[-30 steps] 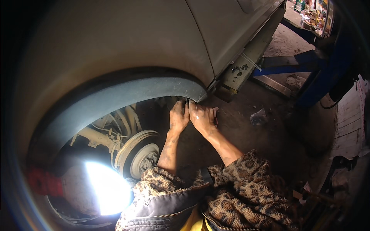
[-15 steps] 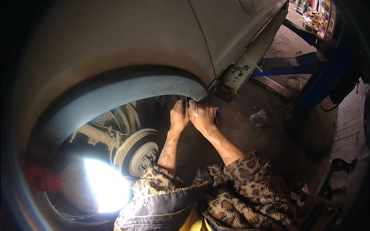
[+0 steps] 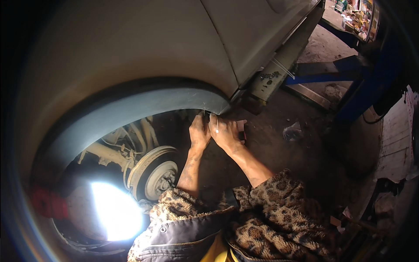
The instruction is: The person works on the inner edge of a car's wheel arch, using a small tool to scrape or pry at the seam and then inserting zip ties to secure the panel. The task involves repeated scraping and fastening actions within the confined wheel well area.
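A grey plastic wheel arch trim (image 3: 144, 101) curves along the car's body. At its lower lip, near the right end, my left hand (image 3: 199, 133) and my right hand (image 3: 224, 132) are side by side. Both are closed, fingertips against the lip, and their gripping points are partly hidden. A thin white piece (image 3: 217, 130) shows against my right hand. Just beyond that hand's knuckles is a small reddish-brown flat thing (image 3: 241, 127); I cannot tell whether my fingers hold it.
Inside the arch, the bare brake disc (image 3: 159, 180) and suspension parts (image 3: 107, 153) are exposed. A glaring light (image 3: 115, 214) shines at lower left. Blue lift arms (image 3: 323, 72) stand at right, near the car's sill (image 3: 270, 78). Crumpled clear plastic (image 3: 292, 132) lies on the floor.
Both hands have shifted slightly left and stay at the trim's lip. More of the reddish-brown thing beside my right hand shows. The car appears a little farther left in the view.
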{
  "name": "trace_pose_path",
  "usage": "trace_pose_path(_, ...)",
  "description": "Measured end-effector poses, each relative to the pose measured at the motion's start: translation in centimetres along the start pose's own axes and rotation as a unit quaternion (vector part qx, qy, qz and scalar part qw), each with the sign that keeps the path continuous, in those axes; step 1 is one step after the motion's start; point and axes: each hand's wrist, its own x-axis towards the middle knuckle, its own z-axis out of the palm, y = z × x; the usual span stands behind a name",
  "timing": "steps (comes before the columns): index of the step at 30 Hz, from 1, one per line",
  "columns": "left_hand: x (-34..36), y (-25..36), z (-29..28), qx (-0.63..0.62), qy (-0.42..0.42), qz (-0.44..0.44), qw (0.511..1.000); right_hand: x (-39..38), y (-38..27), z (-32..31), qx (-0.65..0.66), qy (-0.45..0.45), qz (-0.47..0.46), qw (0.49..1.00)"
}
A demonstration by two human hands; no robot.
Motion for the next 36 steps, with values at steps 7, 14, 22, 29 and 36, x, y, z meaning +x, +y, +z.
trace_pose_path(7, -0.7, -0.7, 0.2, 0.043, 0.008, -0.015, 0.999, 0.0, 0.1, 0.4, 0.009, 0.027, -0.030, 0.999)
trace_pose_path(14, -0.7, 0.1, 0.4, 0.043, 0.010, -0.062, 0.997, 0.0, 0.7, 0.8, 0.009, 0.017, -0.032, 0.999)
trace_pose_path(22, -0.7, 0.2, 0.3, 0.057, 0.035, -0.012, 0.998, 0.4, 0.7, 0.4, 0.023, 0.030, -0.050, 0.998)
trace_pose_path(29, -0.3, 1.0, 0.5, 0.051, 0.044, 0.007, 0.998, 0.6, 1.1, -0.3, 0.028, 0.006, -0.063, 0.998)
trace_pose_path(36, -0.3, 0.8, 0.5, 0.048, 0.062, 0.039, 0.996, 0.2, 1.0, 0.0, 0.034, -0.006, -0.053, 0.998)
